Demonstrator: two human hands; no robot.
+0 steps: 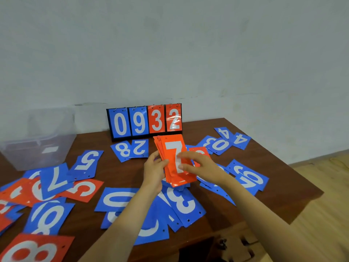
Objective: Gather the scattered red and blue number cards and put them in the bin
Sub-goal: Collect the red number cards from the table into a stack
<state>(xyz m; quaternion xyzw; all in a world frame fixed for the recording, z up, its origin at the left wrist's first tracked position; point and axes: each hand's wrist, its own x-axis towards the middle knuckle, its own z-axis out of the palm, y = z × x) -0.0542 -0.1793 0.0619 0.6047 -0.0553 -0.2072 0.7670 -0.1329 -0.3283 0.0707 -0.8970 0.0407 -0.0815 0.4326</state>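
Left hand [154, 167] grips red cards [171, 141]; bin [24, 150] contents unclear.

Head-worn, forward-down, seemingly close over table [120, 173]

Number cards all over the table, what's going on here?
A person is gathering them up. The left hand grips a stack of red cards with a 7 on top, and the right hand rests on its face. Many red and blue cards lie scattered on the table; the clear bin stands at the far left.
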